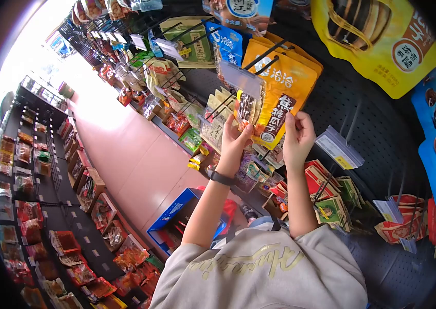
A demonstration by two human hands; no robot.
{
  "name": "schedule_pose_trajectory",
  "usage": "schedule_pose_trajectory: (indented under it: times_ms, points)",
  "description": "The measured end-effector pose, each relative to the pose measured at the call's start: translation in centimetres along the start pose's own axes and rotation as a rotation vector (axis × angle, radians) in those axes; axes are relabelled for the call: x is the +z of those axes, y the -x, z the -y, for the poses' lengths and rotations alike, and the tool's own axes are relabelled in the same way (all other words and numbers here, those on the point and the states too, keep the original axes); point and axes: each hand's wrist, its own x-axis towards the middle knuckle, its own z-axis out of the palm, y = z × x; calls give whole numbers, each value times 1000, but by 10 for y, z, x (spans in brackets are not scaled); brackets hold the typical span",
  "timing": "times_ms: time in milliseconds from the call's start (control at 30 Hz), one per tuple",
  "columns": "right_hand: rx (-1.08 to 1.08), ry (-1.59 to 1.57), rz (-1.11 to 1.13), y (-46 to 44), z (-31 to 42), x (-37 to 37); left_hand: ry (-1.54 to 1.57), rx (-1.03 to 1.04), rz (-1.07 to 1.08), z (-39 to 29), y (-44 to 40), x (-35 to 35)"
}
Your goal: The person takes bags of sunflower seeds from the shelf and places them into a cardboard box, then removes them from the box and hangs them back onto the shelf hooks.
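Observation:
An orange-yellow bag of sunflower seeds (286, 77) hangs at the peg hooks, its front printed with Chinese characters and a picture of striped seeds. More orange bags show behind its top edge. My left hand (235, 140), with a dark band on the wrist, pinches the bag's lower left edge between thumb and fingers. At the lower right edge, my right hand (298, 135) grips the same bag, its fingers curled and partly hidden. A clear price-tag holder (241, 80) juts out in front of the bag's left side. Whether the bag is still threaded on its hook, I cannot tell.
Blue bags (224, 42) and a green bag (192, 44) hang further left. A large yellow bag (382, 67) is at upper right. Another tag holder (339, 148) sticks out right of my hands. Below stands a blue box (169, 216); shelves of snacks (68, 242) line the aisle's left.

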Motion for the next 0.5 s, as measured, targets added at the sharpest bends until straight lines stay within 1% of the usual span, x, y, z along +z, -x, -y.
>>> schedule_pose_trajectory:
  times_ms: [133,233,333,500]
  points:
    - [-36,-64,-7,8,13,4,29,81,24,-10,22,0]
    - [-31,-52,24,14,24,4,-48,79,56,-18,38,-6]
    - [-30,-33,63,23,26,3,-48,72,72,-30,53,-14]
    - [-9,-34,99,37,38,9,-107,15,27,-48,73,-25]
